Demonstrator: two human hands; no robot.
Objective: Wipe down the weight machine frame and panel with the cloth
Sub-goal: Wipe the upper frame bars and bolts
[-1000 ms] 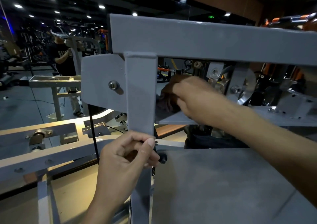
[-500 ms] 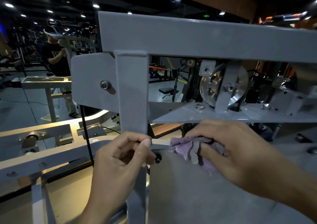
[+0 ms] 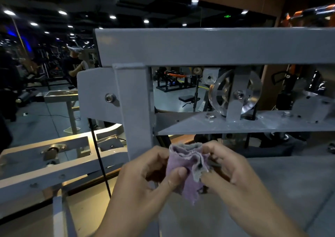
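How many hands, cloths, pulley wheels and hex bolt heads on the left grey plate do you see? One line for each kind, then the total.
Hands: 2 (left hand, right hand)
Crumpled purple cloth: 1
Shiny metal pulley wheel: 1
Hex bolt head: 1
Total: 5

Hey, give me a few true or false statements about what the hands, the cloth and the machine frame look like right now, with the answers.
1. Both hands hold the purple cloth. True.
2. The left hand grips the upright post. False: it pinches the cloth.
3. The cloth is pressed flat on the top beam. False: it is bunched between the hands, below the beam.
4. A metal pulley wheel sits behind the frame, right of the post. True.
5. The right hand is bare. True.
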